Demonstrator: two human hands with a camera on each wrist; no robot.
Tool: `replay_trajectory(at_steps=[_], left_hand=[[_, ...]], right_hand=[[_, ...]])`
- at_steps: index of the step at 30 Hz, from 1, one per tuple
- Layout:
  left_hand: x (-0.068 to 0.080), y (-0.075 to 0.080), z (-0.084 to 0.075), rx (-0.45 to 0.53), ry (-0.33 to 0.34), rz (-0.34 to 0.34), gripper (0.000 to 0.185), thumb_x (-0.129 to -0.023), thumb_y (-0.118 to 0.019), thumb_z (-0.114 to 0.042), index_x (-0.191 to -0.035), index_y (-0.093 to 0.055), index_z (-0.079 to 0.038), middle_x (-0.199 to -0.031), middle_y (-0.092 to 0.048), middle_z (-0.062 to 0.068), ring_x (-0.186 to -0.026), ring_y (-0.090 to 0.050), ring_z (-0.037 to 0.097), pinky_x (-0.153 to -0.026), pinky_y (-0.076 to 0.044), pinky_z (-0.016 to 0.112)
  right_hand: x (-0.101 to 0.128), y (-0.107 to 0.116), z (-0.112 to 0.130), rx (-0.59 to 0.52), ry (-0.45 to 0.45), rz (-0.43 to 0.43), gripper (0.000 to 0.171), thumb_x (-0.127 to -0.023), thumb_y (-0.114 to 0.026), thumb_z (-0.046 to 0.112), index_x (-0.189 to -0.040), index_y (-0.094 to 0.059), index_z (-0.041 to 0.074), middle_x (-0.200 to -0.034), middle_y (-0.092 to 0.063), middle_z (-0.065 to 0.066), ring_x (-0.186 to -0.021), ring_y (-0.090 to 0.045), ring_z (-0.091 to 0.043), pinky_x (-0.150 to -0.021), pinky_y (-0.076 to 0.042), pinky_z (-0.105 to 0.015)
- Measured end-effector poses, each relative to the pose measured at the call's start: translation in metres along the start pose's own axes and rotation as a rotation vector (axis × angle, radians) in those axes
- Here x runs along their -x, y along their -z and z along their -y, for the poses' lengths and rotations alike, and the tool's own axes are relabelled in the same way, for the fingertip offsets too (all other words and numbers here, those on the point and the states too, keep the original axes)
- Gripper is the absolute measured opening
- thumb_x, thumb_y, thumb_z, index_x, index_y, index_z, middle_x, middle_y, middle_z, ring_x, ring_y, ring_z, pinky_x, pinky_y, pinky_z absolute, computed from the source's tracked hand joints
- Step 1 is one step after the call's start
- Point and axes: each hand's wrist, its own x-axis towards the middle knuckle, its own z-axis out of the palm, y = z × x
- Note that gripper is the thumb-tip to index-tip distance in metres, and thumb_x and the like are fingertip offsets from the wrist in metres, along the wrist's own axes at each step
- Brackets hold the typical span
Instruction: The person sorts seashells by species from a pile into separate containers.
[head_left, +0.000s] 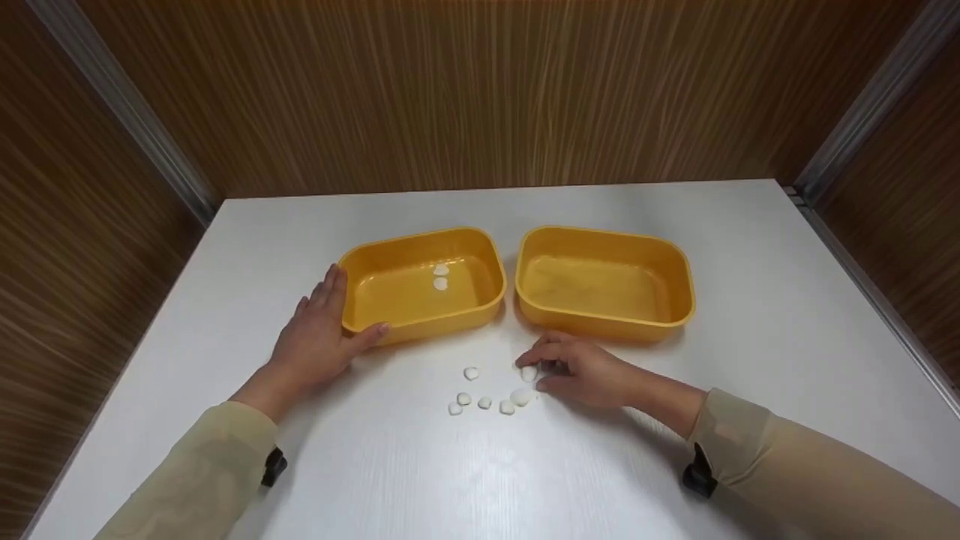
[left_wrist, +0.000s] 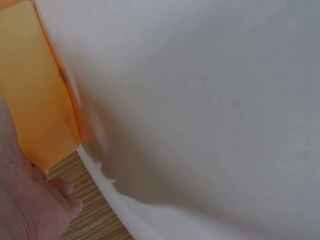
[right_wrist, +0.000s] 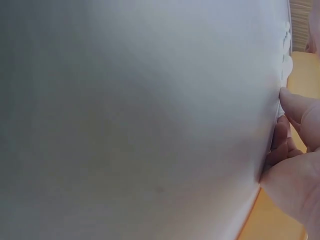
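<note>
My left hand [head_left: 313, 341] rests against the left end of a yellow plastic bin [head_left: 420, 328], fingers straight along its wall and thumb at the front rim. Inside that bin lie two white pebbles [head_left: 440, 283]. In the left wrist view, the hand [left_wrist: 32, 200] lies along the bin's orange-looking side [left_wrist: 40, 90]. My right hand [head_left: 589, 371] is low at the table, thumb and fingers curled about a white pebble [head_left: 529, 373]. The right wrist view shows a bit of white between thumb and fingers. Several more white pebbles [head_left: 485, 403] lie loosely grouped just left of this hand.
A second yellow bin [head_left: 607, 324] stands behind my right hand, a narrow gap from the first. Both are on a white table [head_left: 375, 465]. Wood-grain panels [head_left: 480, 97] rise behind it and at both sides.
</note>
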Motion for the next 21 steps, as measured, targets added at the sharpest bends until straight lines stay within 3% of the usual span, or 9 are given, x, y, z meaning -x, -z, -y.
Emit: replay_trajectory(at_steps=[21], left_hand=[[0.0005, 0.0008, -0.0009, 0.005, 0.014, 0.015, 0.122, -0.095, -0.045, -0.085, -0.168, 0.004, -0.001, -0.178, 0.004, 0.015, -0.162, -0.007, 0.041, -0.130, -0.006, 0.057]], right_hand=[[0.0001, -0.0007, 0.0015, -0.006, 0.006, -0.005, 0.026, -0.097, -0.076, 0.002, -0.122, -0.076, 0.009, -0.118, -0.071, -0.004, -0.100, -0.061, -0.024, -0.087, -0.052, -0.030]])
